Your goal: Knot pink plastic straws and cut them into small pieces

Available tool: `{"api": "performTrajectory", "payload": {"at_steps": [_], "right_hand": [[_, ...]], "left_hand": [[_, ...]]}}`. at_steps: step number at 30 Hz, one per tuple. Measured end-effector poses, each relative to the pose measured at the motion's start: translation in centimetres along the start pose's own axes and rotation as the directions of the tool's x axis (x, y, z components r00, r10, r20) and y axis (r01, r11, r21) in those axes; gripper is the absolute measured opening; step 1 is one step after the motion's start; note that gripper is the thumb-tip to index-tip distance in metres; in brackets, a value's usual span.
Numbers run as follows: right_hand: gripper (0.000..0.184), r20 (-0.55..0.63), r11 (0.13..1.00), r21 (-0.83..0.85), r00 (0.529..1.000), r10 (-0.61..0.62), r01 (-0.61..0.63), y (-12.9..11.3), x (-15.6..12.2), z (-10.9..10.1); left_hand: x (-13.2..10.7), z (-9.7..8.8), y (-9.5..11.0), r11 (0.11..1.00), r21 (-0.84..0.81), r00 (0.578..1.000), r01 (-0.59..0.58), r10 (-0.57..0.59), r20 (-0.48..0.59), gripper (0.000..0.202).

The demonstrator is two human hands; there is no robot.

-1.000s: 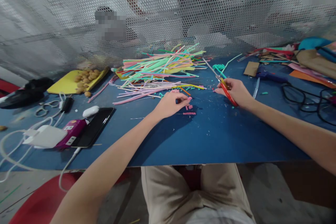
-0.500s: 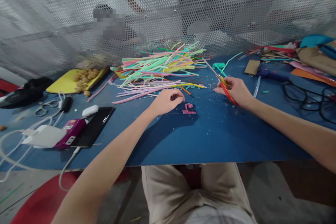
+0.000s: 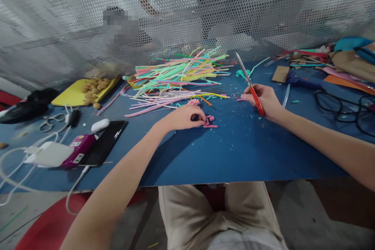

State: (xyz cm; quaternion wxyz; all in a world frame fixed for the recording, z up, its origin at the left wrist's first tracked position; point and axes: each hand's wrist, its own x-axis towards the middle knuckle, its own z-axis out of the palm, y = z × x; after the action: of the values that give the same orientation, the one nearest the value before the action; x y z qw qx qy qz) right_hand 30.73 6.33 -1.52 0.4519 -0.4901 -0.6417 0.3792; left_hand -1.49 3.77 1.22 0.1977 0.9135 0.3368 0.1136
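My left hand (image 3: 187,117) is low over the blue table, its thumb and fingers pinched at a small cluster of short pink pipe cleaner pieces (image 3: 211,126). The fingertips appear closed on one piece, partly hidden by them. Just behind this hand lies a curled pink pipe cleaner bundle (image 3: 193,102). My right hand (image 3: 265,101) grips red-handled scissors (image 3: 255,95), blades pointing up and away. Beyond the blades rests a coiled teal pipe cleaner (image 3: 242,73). A small pink bit (image 3: 240,100) is at the right fingertips.
A large pile of coloured pipe cleaners (image 3: 178,72) spreads behind my hands. To the left are a phone (image 3: 104,144), white cables, small scissors (image 3: 52,121) and a yellow tray (image 3: 68,93) with round brown things. On the right lie a glue gun (image 3: 304,82) and its black cord.
My left hand has come down and forward onto the pink pieces, uncovering the curled pink bundle behind it. The scissors in my right hand have turned, their blades now tilted further up.
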Motion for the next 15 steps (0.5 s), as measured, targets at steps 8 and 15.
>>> {"api": "performTrajectory", "payload": {"at_steps": [8,15], "right_hand": [[0.025,-0.054,0.986,0.167,0.998,0.041,-0.031,-0.79,-0.39,0.44],[0.029,-0.087,0.98,0.194,0.993,0.074,-0.056,-0.23,0.0,-0.11]], "left_hand": [[0.03,0.18,0.02,0.982,0.183,0.98,0.053,-0.016,-0.197,0.022],[0.03,0.3,0.15,0.99,0.13,0.994,-0.053,0.064,-0.087,0.037]]}}
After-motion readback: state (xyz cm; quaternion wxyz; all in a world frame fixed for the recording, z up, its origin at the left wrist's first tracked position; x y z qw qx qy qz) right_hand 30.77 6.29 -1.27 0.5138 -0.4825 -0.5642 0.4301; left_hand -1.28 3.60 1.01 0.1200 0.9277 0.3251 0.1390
